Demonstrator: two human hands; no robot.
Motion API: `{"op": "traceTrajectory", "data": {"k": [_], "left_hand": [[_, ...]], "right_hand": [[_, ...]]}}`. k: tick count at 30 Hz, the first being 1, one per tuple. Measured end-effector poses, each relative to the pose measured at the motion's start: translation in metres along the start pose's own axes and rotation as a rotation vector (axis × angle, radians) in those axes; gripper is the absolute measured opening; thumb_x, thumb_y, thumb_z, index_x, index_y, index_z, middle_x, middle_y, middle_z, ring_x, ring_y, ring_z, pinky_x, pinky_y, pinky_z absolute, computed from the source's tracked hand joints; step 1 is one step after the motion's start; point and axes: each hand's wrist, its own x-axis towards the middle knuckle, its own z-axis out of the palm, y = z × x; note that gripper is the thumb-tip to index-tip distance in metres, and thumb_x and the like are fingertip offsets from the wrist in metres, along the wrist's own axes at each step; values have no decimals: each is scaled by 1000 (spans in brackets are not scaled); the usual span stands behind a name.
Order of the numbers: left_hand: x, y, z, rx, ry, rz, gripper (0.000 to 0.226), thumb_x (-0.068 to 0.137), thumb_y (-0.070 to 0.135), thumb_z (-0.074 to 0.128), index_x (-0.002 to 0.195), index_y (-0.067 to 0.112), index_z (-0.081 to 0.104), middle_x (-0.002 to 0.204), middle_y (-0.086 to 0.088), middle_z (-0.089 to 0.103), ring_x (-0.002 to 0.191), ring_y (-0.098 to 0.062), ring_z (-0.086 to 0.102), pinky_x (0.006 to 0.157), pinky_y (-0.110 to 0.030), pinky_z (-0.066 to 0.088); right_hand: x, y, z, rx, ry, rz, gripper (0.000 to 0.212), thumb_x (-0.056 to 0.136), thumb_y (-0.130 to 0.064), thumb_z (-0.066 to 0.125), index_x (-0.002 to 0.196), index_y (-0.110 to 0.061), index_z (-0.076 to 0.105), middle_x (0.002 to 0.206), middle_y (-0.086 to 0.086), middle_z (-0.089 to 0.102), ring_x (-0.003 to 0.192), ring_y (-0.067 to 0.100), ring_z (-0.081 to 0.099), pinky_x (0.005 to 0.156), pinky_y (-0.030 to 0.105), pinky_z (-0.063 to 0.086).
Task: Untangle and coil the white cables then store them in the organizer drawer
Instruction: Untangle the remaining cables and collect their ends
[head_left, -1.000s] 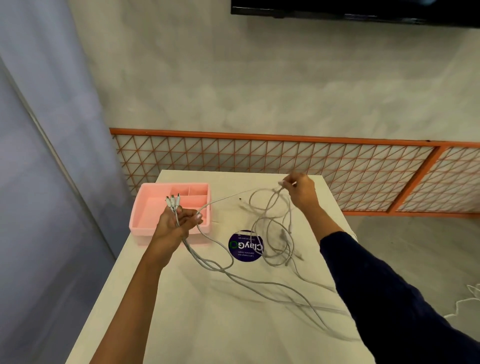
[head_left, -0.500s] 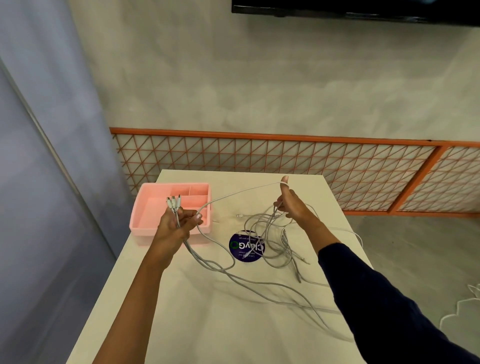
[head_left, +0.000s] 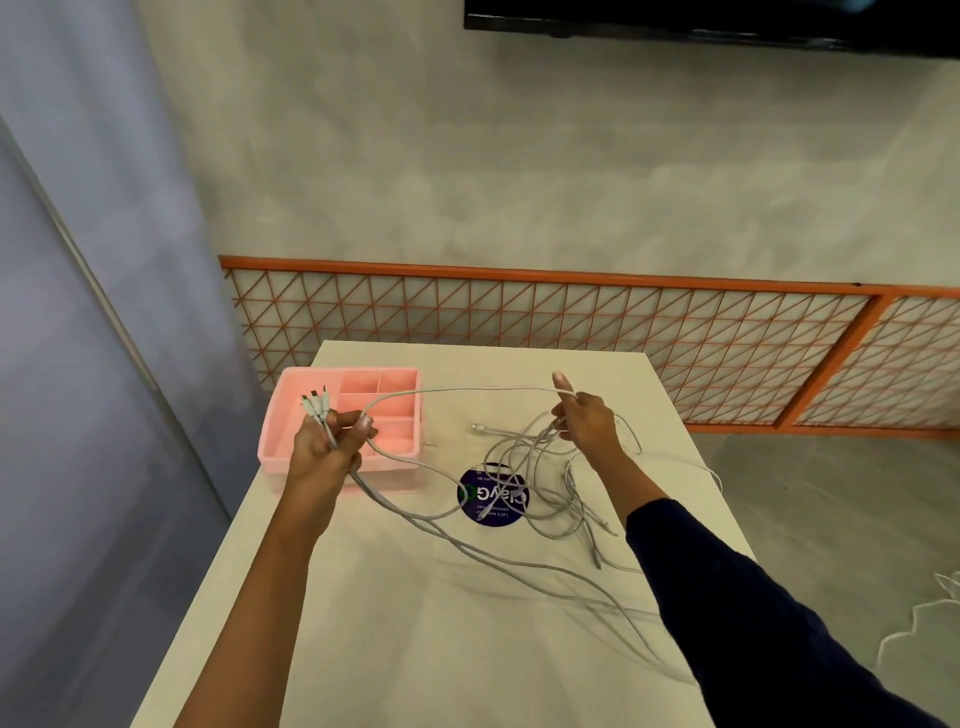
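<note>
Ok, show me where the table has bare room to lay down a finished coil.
Bare: the near table, from the left forearm across to the trailing white cables; also the far strip behind the pink organizer and the right hand. Crowded: around the purple sticker, where the tangle lies, and on toward the near right edge.

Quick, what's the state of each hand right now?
Left hand: grips the white cables just below their plugs.
Right hand: pinches strands of them, one draped over its raised finger.
</note>
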Motion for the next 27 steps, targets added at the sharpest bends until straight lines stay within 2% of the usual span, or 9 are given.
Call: {"op": "traceTrajectory", "data": {"k": [3, 7, 11, 13, 16, 19, 22, 24, 27], "left_hand": [[2, -6, -2, 40, -24, -45, 23, 94, 8, 57, 83, 22, 43, 87, -1, 61, 84, -13, 61, 60, -26, 39], [2, -14, 2, 139, -78, -97, 18, 92, 9, 61, 101, 7, 45, 90, -3, 63, 85, -18, 62, 60, -28, 40], [1, -20, 22, 214, -132, -131, 25, 84, 4, 70, 94, 5, 48, 84, -4, 69, 78, -15, 67, 56, -19, 43], [1, -23, 34, 249, -173, -126, 36, 78, -1, 74, 102, -8, 49, 74, 0, 72, 64, -4, 67, 52, -11, 45], [2, -29, 49, 291, -209, -100, 46, 73, 0, 80, 102, -16, 49, 66, 4, 73, 55, -3, 65, 45, -16, 44], [4, -28, 62, 254, -194, -90, 46, 70, -1, 81, 105, -13, 53, 78, -1, 73, 58, -4, 67, 46, -18, 47], [4, -26, 71, 210, -143, -69, 44, 70, -1, 81, 100, 6, 50, 89, -3, 71, 60, -5, 67, 47, -18, 49], [5, -25, 74, 221, -120, -54, 44, 70, 2, 82, 100, 6, 50, 91, -7, 71, 64, -10, 66, 45, -18, 49], [5, -26, 78, 236, -95, -56, 47, 69, 5, 84, 104, -3, 54, 84, -10, 71, 59, -8, 65, 41, -19, 47]], "right_hand": [[1, 11, 0, -116, 16, 47, 45, 85, -46, 66, 62, -8, 63, 73, 15, 68, 68, 23, 62, 81, 36, 53], [1, -1, -5, -303, -136, 3, 9, 74, -6, 78, 79, 1, 76, 46, -11, 60, 48, -1, 56, 64, 20, 50], [-8, -36, -7, -465, -281, -125, 18, 70, 0, 80, 87, -2, 76, 74, -4, 69, 61, -1, 53, 60, 9, 45], [-14, -52, -3, -490, -284, -199, 15, 71, 5, 76, 85, 1, 75, 68, 2, 66, 59, 6, 57, 61, 15, 51], [-25, -72, 7, -419, -270, -278, 17, 70, 6, 77, 79, -3, 66, 70, 10, 66, 60, 18, 65, 68, 33, 60], [-36, -88, 17, -322, -354, -306, 32, 70, 2, 80, 89, -5, 55, 75, 19, 69, 62, 23, 69, 63, 32, 60], [-42, -95, 26, -237, -400, -316, 43, 68, 3, 82, 91, -5, 46, 69, 20, 66, 55, 22, 67, 52, 27, 56], [-45, -95, 31, -199, -433, -297, 47, 66, 4, 83, 90, -6, 44, 65, 18, 63, 51, 22, 66, 49, 28, 56], [-49, -92, 37, -165, -454, -279, 47, 63, 3, 85, 87, -6, 44, 69, 21, 64, 56, 31, 68, 56, 39, 60]]}}
